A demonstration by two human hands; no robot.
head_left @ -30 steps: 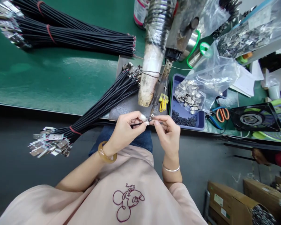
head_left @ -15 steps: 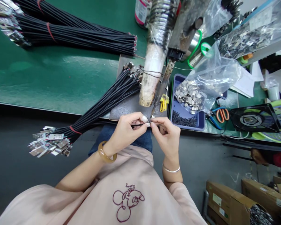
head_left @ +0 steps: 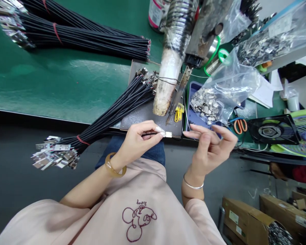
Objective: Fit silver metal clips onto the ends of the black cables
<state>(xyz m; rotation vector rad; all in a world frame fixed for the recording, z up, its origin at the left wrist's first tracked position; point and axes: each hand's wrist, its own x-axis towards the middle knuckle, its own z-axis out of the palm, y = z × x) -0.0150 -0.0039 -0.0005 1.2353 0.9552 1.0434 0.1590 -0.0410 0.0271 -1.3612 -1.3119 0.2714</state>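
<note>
Between thumb and index finger, my left hand pinches a black cable close to its end. A small silver metal connector sits at that end, just past the white-wrapped fingertip. My right hand is apart from the cable, over the front edge of the blue tray, with its fingers spread and nothing visible in them. A soldering iron points down beside a white, foil-wrapped tube, its tip above the connector. The tied bundle of black cables runs from the metal plate past the table edge.
Loose silver connectors lie in a clear bag in the tray. Orange-handled pliers and a black fan stand to the right. More bundled cables lie at the back left. Solder spools stand behind the tray.
My right hand has let go near the cable end and moved right to the tray, its fingers opening. The left hand still grips the cable, and the silver connector now shows.
</note>
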